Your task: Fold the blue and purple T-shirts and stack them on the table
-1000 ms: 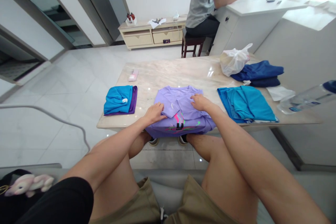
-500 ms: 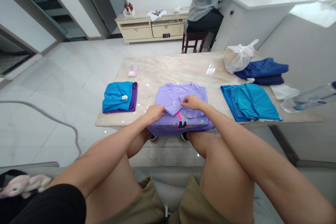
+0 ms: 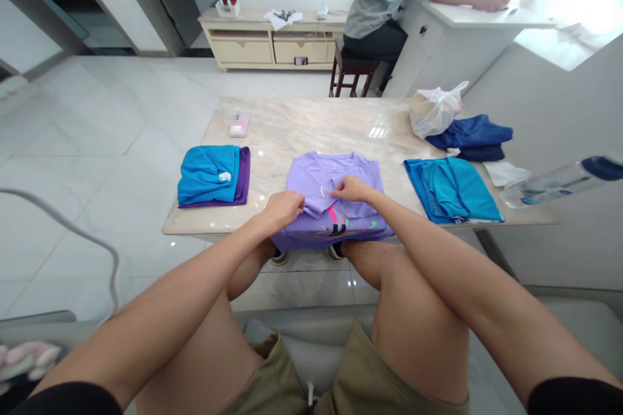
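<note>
A lavender T-shirt [image 3: 360, 172] with pink, green and black print lies partly folded at the table's front edge, its lower part hanging over towards my knees. Its sleeves are turned inward over the front. My left hand [image 3: 285, 209] is closed on the shirt's left side, pinching the cloth. With thumb and fingers together, my right hand [image 3: 351, 189] grips the sleeve end near the shirt's middle. On the left lies a folded blue garment [image 3: 209, 172] on top of a purple one [image 3: 244, 175]. Folded teal clothing [image 3: 460, 188] rests on the right.
The marble table [image 3: 311, 120] also bears a small pink box [image 3: 239, 125], a white plastic bag [image 3: 433, 110], dark blue clothes [image 3: 474, 133] and a clear bottle [image 3: 549, 185] at the right. Beyond it, a person [image 3: 379, 0] sits on a stool at a white counter [image 3: 448, 45].
The view has shifted slightly. Both hands stay at nearly the same places on the lavender T-shirt. The seated person's arms have moved a little at the counter.
</note>
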The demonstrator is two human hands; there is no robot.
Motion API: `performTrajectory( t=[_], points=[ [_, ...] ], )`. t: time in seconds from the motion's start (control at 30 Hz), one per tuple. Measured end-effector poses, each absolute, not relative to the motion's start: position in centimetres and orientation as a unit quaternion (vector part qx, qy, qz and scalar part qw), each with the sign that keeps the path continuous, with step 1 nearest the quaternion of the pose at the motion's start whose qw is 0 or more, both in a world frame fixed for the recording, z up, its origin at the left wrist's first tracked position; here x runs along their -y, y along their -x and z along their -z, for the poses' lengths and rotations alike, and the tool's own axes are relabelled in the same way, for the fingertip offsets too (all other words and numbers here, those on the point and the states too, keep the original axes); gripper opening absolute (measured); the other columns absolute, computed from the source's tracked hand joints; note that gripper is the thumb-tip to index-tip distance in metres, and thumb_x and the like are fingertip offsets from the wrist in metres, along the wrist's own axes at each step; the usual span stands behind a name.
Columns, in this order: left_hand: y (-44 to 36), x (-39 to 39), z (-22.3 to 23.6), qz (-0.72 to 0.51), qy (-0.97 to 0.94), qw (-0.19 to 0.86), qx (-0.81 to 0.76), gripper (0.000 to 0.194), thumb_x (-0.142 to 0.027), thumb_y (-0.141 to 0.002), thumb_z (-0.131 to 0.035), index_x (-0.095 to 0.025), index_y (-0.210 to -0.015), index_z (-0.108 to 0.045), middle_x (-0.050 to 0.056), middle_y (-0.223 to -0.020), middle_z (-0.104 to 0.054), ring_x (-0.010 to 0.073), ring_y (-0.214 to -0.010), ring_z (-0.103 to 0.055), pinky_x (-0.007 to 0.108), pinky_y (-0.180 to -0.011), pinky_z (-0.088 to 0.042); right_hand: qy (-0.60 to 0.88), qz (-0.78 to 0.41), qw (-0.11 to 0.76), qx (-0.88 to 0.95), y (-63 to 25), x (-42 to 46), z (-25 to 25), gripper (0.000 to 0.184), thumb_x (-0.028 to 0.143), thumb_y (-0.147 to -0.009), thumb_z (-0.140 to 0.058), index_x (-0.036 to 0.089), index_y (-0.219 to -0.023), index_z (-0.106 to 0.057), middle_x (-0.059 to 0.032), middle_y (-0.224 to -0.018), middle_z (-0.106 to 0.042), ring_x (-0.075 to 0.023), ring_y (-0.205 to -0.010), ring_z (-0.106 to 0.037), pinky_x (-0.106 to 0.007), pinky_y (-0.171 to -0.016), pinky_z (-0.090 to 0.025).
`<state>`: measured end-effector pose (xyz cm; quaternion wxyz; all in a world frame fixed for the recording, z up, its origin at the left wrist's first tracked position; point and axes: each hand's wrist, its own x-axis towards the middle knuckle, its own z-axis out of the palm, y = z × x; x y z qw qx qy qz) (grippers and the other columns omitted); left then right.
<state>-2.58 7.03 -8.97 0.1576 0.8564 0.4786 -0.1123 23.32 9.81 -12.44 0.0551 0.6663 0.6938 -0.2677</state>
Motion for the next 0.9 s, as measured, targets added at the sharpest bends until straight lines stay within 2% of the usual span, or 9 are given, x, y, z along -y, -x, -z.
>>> performTrajectory(
  t=[0.17, 0.37, 0.5, 0.57, 0.63, 0.73, 0.8, 0.9],
  points=[
    [2.2, -6.8, 7.8, 0.111, -0.857, 0.145, -0.482, 0.022, -0.029, -0.099, -0.063, -0.025, -0.110, -0.081, 0.010, -0.115, -0.082, 0.0313, -0.112, -0.076, 0.035, -0.089, -0.054, -0.651, 0.272, 0.074, -0.705, -21.8, -10.1, 11.3, 0.021, 0.025, -0.096, -0.070, 0.018, -0.103, -0.088, -0.0057, -0.106, -0.087, -0.0194, -0.099, -0.078, -0.019, -0.079, -0.051],
    [1.1, -6.1, 7.1, 0.081, -0.858, 0.153, -0.483, 0.024, -0.028, -0.101, -0.058, -0.026, -0.114, -0.079, 0.009, -0.113, -0.082, 0.0298, -0.110, -0.076, 0.035, -0.090, -0.054, -0.661, 0.248, 0.012, -0.708, -23.9, -11.3, 8.7, 0.022, 0.032, -0.097, -0.071, 0.016, -0.099, -0.087, -0.0061, -0.096, -0.084, -0.0204, -0.089, -0.076, -0.022, -0.076, -0.051],
    [0.7, -5.8, 7.7, 0.090, -0.866, 0.194, -0.452, 0.020, -0.032, -0.099, -0.066, -0.029, -0.114, -0.078, 0.007, -0.115, -0.081, 0.0301, -0.112, -0.075, 0.036, -0.094, -0.054, -0.685, 0.233, 0.083, -0.686, -26.5, -10.8, 8.7, 0.023, 0.035, -0.097, -0.076, 0.014, -0.097, -0.086, -0.0108, -0.097, -0.083, -0.0259, -0.093, -0.077, -0.028, -0.084, -0.055],
    [0.6, -5.8, 8.2, 0.105, -0.871, 0.194, -0.439, 0.023, -0.038, -0.100, -0.068, -0.028, -0.119, -0.077, 0.009, -0.122, -0.079, 0.0316, -0.115, -0.074, 0.037, -0.094, -0.055, -0.696, 0.227, 0.111, -0.672, -27.6, -10.3, 9.2, 0.029, 0.040, -0.097, -0.078, 0.013, -0.104, -0.086, -0.0147, -0.107, -0.083, -0.0298, -0.101, -0.077, -0.032, -0.092, -0.057],
    [0.5, -5.8, 8.8, 0.106, -0.879, 0.172, -0.431, 0.030, -0.040, -0.101, -0.067, -0.025, -0.127, -0.074, 0.012, -0.130, -0.075, 0.0330, -0.121, -0.072, 0.038, -0.097, -0.055, -0.703, 0.216, 0.103, -0.670, -28.6, -10.0, 9.8, 0.036, 0.043, -0.101, -0.074, 0.013, -0.117, -0.085, -0.0170, -0.119, -0.083, -0.0316, -0.110, -0.077, -0.034, -0.098, -0.057],
    [0.5, -5.8, 9.9, 0.102, -0.892, 0.144, -0.417, 0.039, -0.036, -0.101, -0.067, -0.023, -0.138, -0.067, 0.015, -0.139, -0.069, 0.0343, -0.131, -0.067, 0.040, -0.106, -0.052, -0.689, 0.220, 0.082, -0.686, -30.1, -9.8, 10.5, 0.034, 0.033, -0.106, -0.065, 0.013, -0.129, -0.081, -0.0149, -0.129, -0.081, -0.0276, -0.117, -0.076, -0.030, -0.103, -0.055],
    [0.9, -6.1, 10.7, 0.109, -0.887, 0.144, -0.426, 0.046, -0.036, -0.100, -0.068, -0.024, -0.145, -0.063, 0.017, -0.148, -0.065, 0.0362, -0.137, -0.062, 0.043, -0.113, -0.050, -0.670, 0.246, 0.099, -0.693, -30.9, -9.5, 11.0, 0.029, 0.025, -0.103, -0.067, 0.016, -0.127, -0.081, -0.0113, -0.128, -0.082, -0.0243, -0.117, -0.076, -0.026, -0.102, -0.054],
    [2.0, -7.0, 12.0, 0.137, -0.868, 0.148, -0.453, 0.063, -0.036, -0.098, -0.070, -0.027, -0.158, -0.052, 0.017, -0.172, -0.047, 0.0402, -0.153, -0.049, 0.051, -0.120, -0.046, -0.667, 0.264, 0.132, -0.684, -31.9, -8.9, 11.6, 0.024, 0.026, -0.095, -0.077, 0.017, -0.117, -0.082, -0.0095, -0.117, -0.084, -0.0246, -0.108, -0.077, -0.027, -0.094, -0.057]
  ],
)
